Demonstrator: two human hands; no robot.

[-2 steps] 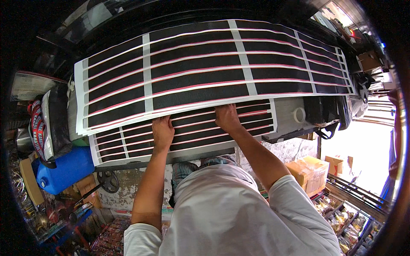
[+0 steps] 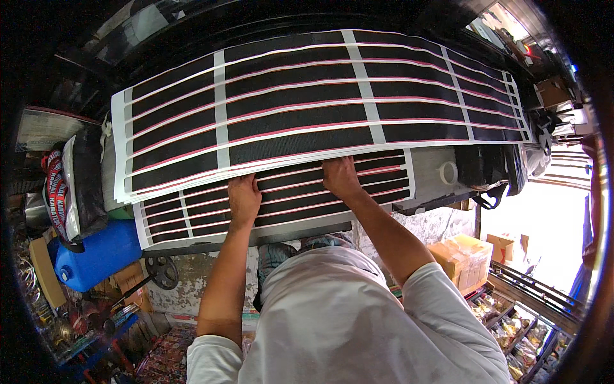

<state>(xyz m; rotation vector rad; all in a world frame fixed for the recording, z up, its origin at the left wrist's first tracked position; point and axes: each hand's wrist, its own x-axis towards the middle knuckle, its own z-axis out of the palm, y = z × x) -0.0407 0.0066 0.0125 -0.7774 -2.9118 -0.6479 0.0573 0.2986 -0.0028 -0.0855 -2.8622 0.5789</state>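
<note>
A stack of long white sheets (image 2: 288, 96) with black panels and thin red and white stripes lies across the table before me. A similar striped sheet (image 2: 192, 214) shows from beneath its near edge. My left hand (image 2: 244, 200) is at that near edge, left of the middle, fingers curled and closed on sheet material. My right hand (image 2: 341, 178) is closed at the same edge, farther right. The upper stack hides the fingertips of both hands, so which layer each one grips I cannot tell.
A roll of tape (image 2: 448, 173) and a black bag (image 2: 489, 169) lie at the table's right end. At the left are a blue plastic drum (image 2: 99, 256) and a handwheel (image 2: 162, 273). A taped cardboard box (image 2: 464, 262) sits at the lower right, above bins (image 2: 524, 339) of small packets.
</note>
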